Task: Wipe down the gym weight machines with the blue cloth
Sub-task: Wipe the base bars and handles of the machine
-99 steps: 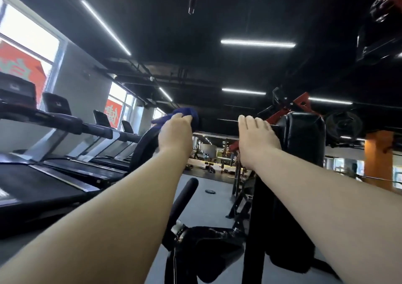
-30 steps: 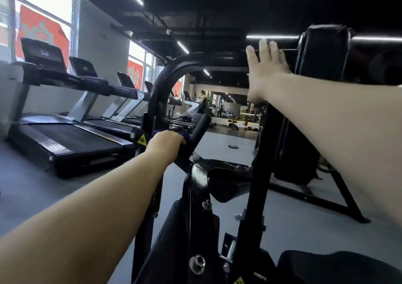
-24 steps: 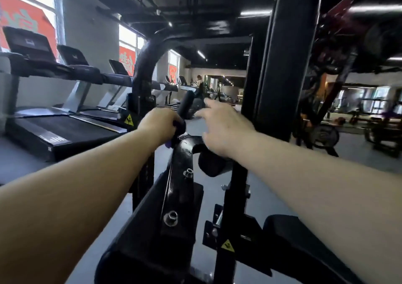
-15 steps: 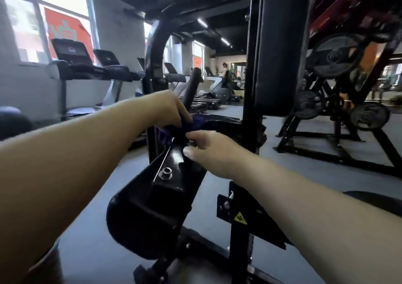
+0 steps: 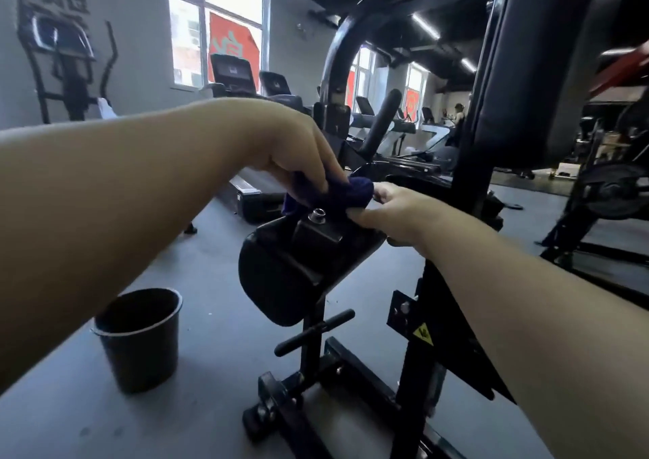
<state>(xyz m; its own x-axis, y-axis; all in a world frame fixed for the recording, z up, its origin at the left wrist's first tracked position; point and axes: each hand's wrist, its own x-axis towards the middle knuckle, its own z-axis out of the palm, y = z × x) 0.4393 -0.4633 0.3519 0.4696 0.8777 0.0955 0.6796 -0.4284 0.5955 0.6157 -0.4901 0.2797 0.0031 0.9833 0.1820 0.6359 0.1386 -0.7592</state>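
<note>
We had the blue cloth (image 5: 337, 193) bunched up on top of the weight machine (image 5: 453, 184), just above the bolt on the bracket of its black arm pad (image 5: 281, 279). Our left hand (image 5: 298, 149) gripped it from above, fingers curled down over the wad, while our right hand (image 5: 393, 212) pinched its near edge between thumb and fingers, so both hands were closed on the cloth. We judged the cloth soft, light and limp, something that folds wherever it is taken; a gathered handful in the palm seemed the best hold, leaving a flat face free to press on the metal. It looked dark, but we could not tell whether it was damp. The pad beneath looked firm and smooth, tilted on its post, and the bolt and bracket edges seemed likely to snag loose cloth. On the floor to our left stood a black bucket (image 5: 140, 339), upright and well apart from the machine's base; its inside was dark and we could not tell whether it held water or anything else.
</note>
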